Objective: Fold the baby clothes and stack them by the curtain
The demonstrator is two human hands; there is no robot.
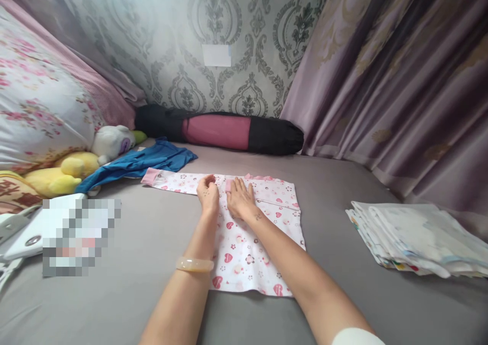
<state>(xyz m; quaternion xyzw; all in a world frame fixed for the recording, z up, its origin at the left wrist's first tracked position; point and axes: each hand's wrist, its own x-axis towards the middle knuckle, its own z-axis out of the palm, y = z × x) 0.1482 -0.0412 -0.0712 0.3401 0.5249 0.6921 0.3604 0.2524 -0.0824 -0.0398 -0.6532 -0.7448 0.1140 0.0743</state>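
Observation:
A white long-sleeved child's shirt [244, 243] with pink hearts and flowers lies spread on the bed. One sleeve stretches out to the left, ending in a pink cuff [151, 176]. The other sleeve is folded across the chest, with its pink cuff beside my right hand [241, 198]. That hand presses down flat, fingers stretched out, on the folded sleeve. At the shoulder of the outstretched sleeve, my left hand [208, 193] has its fingers curled closed on the shirt's fabric; the fingertips are partly hidden.
Folded white cloths [423, 238] are stacked at the right. On the left lie a blue garment [148, 161], plush toys [112, 143], a white device [46, 225] and a blurred-out flat item [82, 238]. A black and pink long bag [217, 131] rests along the wall.

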